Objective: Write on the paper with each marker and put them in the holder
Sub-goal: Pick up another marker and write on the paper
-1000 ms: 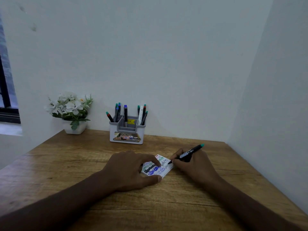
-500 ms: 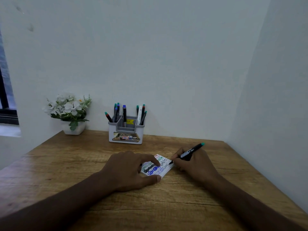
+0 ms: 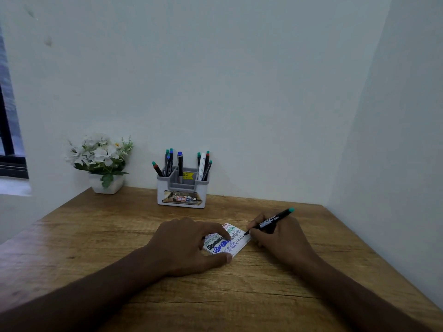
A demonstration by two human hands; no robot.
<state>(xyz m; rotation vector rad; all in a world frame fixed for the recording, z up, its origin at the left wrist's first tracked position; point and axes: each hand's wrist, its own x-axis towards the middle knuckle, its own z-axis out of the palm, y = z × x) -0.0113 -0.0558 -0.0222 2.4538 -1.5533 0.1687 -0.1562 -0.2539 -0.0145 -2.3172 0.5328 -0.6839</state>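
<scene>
Window (image 3: pixel 9 140): at the far left edge I see a dark frame and a pale sill.
Flower pot (image 3: pixel 106 185): a white pot of white flowers with green leaves stands at the bench's back left corner, against the wall.
Holder (image 3: pixel 182 191): I see a grey and white holder with several compartments at the back of the bench, centre-left, well apart from the paper. A printed label is on its front and a yellow sticker inside.
Markers in the holder (image 3: pixel 180 164): I count about eight, standing or leaning; a cluster in the left compartment, one blue-capped in the middle, a group on the right with a white-bodied one among them.
Bench (image 3: pixel 96 236): wood-grained top, set into a corner between two pale walls.
Left hand (image 3: pixel 187 245): I see it lying palm down on the left part of the paper, fingers stretched and flat, forefinger and thumb pressing the sheet onto the bench. It grasps nothing.
Paper (image 3: pixel 227 243): a small white sheet lying flat on the bench between the two hands, covered with rows of scribbles in red, green, black and blue.
Right hand (image 3: pixel 278 238): just right of the paper, fingers curled round the marker in a writing grip.
Marker (image 3: pixel 272 221): black barrel with white print and a teal end cap, tilted up and to the right; its tip touches the paper's right edge.
</scene>
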